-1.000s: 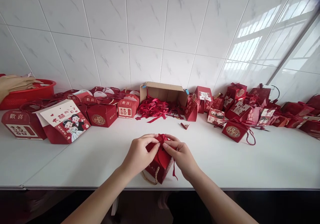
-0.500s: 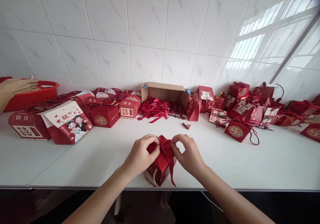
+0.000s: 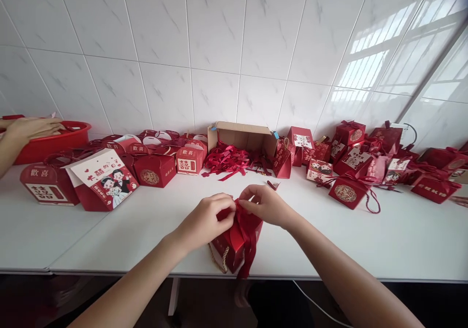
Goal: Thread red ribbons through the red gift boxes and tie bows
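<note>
Box, red, at near edge of bench, its top just below the left-hand fingers and right-hand fingers. Left: curled, tips pinched on ribbon, whose tail hangs down the box. Right: tips likewise pinched, just beside left. Beyond: ribbon heap at mouth of carton.

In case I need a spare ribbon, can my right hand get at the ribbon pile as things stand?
Probably yes: the ribbon pile spills from the open carton and nothing seems to block the way, but the right hand must first release the held ribbon.
</note>
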### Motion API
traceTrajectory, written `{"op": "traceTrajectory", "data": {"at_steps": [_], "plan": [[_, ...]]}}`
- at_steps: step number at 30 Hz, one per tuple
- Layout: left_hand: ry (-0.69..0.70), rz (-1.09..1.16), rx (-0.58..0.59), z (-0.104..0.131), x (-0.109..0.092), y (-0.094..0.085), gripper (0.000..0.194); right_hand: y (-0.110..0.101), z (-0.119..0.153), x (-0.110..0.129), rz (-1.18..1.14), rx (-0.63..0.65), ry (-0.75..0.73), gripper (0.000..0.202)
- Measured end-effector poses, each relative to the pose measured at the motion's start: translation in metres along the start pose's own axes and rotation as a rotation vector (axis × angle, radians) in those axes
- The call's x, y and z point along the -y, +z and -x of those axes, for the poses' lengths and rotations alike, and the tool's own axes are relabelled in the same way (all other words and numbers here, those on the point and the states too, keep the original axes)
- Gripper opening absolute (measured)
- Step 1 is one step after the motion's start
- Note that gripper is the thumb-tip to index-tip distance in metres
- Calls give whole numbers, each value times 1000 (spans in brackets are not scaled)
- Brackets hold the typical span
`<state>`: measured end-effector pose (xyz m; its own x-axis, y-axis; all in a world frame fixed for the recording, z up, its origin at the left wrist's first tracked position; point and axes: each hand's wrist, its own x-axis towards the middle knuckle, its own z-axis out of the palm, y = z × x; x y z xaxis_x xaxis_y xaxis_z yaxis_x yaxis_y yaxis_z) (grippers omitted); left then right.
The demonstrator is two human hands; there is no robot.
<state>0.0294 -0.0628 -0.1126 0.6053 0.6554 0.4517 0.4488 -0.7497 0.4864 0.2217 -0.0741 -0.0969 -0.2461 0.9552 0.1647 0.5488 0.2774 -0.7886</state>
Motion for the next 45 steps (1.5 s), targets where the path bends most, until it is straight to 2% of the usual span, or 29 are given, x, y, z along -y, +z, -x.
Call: {"op": "traceTrajectory", "data": {"at_steps": [2, 4, 7, 11, 15, 18, 21, 25, 27, 31, 35, 39, 42, 45], "plan": [[30, -69, 18, -1, -1, -5, 16, -2, -2, -3, -37, 44, -47, 5], [62, -141, 23, -2, 1, -8, 15, -5, 2, -5, 1, 59, -189, 13], [104, -213, 35, -5, 5, -13, 15, -7, 10, -11, 196, 48, -438, 32], [94, -234, 55, -10, 10, -17, 12, -1, 15, -25, 379, 28, -566, 42], [2, -175, 66, -15, 14, -19, 10, 6, 17, -33, 388, 15, -578, 42], [-59, -44, 98, -14, 19, -17, 13, 9, 19, -34, 346, 26, -576, 43], [-58, 103, 151, -13, 26, -16, 22, 9, 20, -34, 296, 41, -594, 45], [-17, 144, 160, -13, 30, -15, 12, 10, 21, -35, 247, 42, -613, 47], [-16, 150, 169, -12, 28, -17, 13, 10, 22, -35, 228, 46, -607, 48], [-36, 170, 271, -12, 21, -22, 17, 11, 26, -32, 192, 79, -592, 48], [-39, 153, 355, -15, 23, -24, 18, 11, 28, -30, 150, 82, -586, 47], [-37, 210, 388, -16, 28, -22, 23, 11, 27, -33, 110, 70, -585, 45], [-71, 284, 421, -15, 23, -20, 17, 11, 26, -34, 106, 74, -582, 44], [-88, 362, 391, -14, 15, -18, 11, 12, 26, -35, 119, 69, -590, 44]]}}
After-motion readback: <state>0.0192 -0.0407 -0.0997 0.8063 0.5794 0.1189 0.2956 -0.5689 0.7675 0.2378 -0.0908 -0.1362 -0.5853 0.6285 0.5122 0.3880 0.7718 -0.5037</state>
